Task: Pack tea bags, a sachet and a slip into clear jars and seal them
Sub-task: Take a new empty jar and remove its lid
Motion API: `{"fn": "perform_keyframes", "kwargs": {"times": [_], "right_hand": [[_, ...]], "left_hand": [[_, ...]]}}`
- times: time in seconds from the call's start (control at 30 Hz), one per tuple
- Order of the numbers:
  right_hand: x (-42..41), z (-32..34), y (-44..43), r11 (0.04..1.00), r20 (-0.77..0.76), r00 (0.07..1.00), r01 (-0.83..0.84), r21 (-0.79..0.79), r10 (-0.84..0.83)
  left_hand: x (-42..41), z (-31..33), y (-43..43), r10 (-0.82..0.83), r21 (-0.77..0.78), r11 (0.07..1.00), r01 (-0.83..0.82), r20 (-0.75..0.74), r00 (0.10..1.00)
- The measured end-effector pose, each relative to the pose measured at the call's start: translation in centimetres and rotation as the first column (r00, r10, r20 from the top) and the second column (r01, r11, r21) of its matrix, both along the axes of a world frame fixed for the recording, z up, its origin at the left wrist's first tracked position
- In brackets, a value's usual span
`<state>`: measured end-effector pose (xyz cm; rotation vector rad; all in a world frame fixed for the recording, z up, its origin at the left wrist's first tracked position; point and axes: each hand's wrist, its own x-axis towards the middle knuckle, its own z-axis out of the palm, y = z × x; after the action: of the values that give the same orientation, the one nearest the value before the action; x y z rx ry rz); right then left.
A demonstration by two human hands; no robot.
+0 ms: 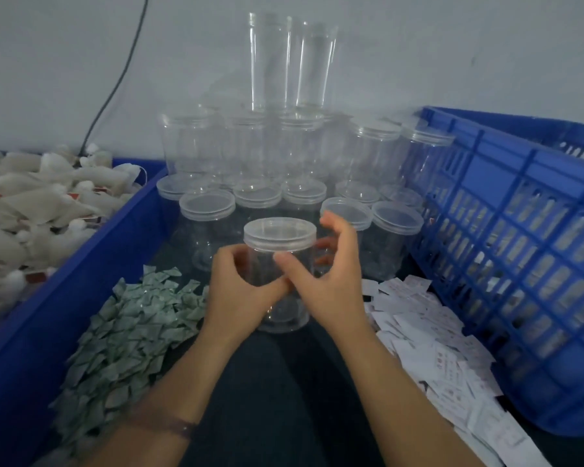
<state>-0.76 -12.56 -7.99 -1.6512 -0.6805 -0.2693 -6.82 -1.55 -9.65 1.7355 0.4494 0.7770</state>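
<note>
A clear empty jar [279,298] with a lid [280,234] on it stands on the dark surface in front of me. My left hand [240,291] grips its left side, fingers curled round the wall. My right hand [324,278] holds its right side just under the lid, thumb in front and fingers behind. A heap of green-grey sachets [129,332] lies at the left. White paper slips [432,335] are piled at the right. Tea bags [31,210] fill the blue tray [64,298] at far left.
Several lidded clear jars [381,237] stand behind the held one, with more stacked higher against the wall and two tall stacks [290,62] on top. A blue slatted crate [520,251] holding filled jars stands at the right. A black cable [115,89] runs down the wall.
</note>
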Motion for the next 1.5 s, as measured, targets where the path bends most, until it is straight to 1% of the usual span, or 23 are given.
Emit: {"fn": "perform_keyframes", "kwargs": {"times": [0.07, 0.13, 0.2, 0.23, 0.3, 0.4, 0.5, 0.57, 0.7, 0.83, 0.97, 1.1, 1.17, 1.27, 1.33, 1.43, 1.5], "right_hand": [[-1.0, -0.6, -0.9, 0.982, -0.206, 0.964, -0.147, 0.119, 0.169], [-2.1, -1.8, -1.1, 0.948, -0.358, 0.880, -0.263, 0.178, 0.311], [-3.4, -3.1, -0.9, 0.936, -0.427, 0.833, -0.298, 0.187, 0.350], [-3.9, -3.6, -0.9, 0.945, -0.435, 0.839, -0.282, 0.168, 0.328], [-4.4, -4.2, -0.9, 0.957, -0.428, 0.856, -0.260, 0.132, 0.291], [-4.6, -4.7, -1.2, 0.960, -0.408, 0.870, -0.242, 0.138, 0.278], [-4.9, -4.2, -1.4, 0.949, -0.329, 0.894, -0.252, 0.188, 0.303], [-5.0, -3.6, -1.6, 0.947, -0.268, 0.919, -0.236, 0.217, 0.290], [-5.2, -2.5, -1.9, 0.955, -0.268, 0.927, -0.211, 0.208, 0.263], [-4.9, -2.9, -2.4, 0.968, -0.220, 0.954, -0.165, 0.187, 0.205], [-5.0, -2.8, -2.7, 0.969, -0.235, 0.954, -0.135, 0.208, 0.183], [-5.2, -2.4, -2.9, 0.964, -0.202, 0.961, -0.141, 0.227, 0.188], [-5.4, -2.4, -2.8, 0.963, -0.182, 0.964, -0.153, 0.224, 0.196], [-5.4, -2.5, -2.8, 0.959, -0.142, 0.965, -0.191, 0.208, 0.222], [-5.3, -2.6, -2.8, 0.966, -0.133, 0.964, -0.209, 0.149, 0.229], [-5.1, -2.6, -2.7, 0.970, -0.139, 0.960, -0.239, 0.045, 0.243], [-5.2, -2.5, -2.7, 0.960, -0.176, 0.944, -0.279, 0.033, 0.281]], "left_hand": [[-2.3, 0.2, -0.5, -0.092, -0.076, 0.992, 0.099, 0.083, 0.992], [-3.6, -0.2, -1.1, -0.196, -0.167, 0.960, 0.226, 0.181, 0.964], [-4.2, -1.2, -1.9, -0.225, -0.227, 0.935, 0.273, 0.219, 0.949], [-4.3, -1.6, -2.2, -0.222, -0.247, 0.930, 0.274, 0.218, 0.950], [-4.5, -2.1, -2.6, -0.222, -0.260, 0.925, 0.276, 0.219, 0.950], [-4.5, -2.6, -2.7, -0.225, -0.202, 0.942, 0.268, 0.214, 0.951], [-4.8, -2.8, -2.5, -0.202, -0.099, 0.969, 0.225, 0.201, 0.959], [-5.1, -3.1, -2.2, -0.206, 0.000, 0.978, 0.208, 0.154, 0.966], [-5.6, -3.2, -2.1, -0.249, 0.115, 0.965, 0.237, 0.114, 0.962], [-5.7, -2.8, -2.4, -0.250, 0.163, 0.958, 0.235, 0.078, 0.965], [-5.7, -2.5, -2.5, -0.269, 0.200, 0.945, 0.260, 0.021, 0.963], [-5.8, -2.2, -2.1, -0.305, 0.236, 0.927, 0.292, 0.018, 0.952], [-5.8, -2.3, -1.9, -0.326, 0.230, 0.922, 0.311, 0.031, 0.945], [-5.7, -2.7, -1.9, -0.352, 0.127, 0.931, 0.343, 0.054, 0.935], [-5.5, -3.3, -1.8, -0.365, 0.063, 0.930, 0.362, 0.053, 0.930], [-5.3, -4.0, -1.5, -0.395, 0.023, 0.919, 0.394, 0.033, 0.918], [-5.3, -3.9, -1.2, -0.428, -0.008, 0.904, 0.428, 0.031, 0.903]]}}
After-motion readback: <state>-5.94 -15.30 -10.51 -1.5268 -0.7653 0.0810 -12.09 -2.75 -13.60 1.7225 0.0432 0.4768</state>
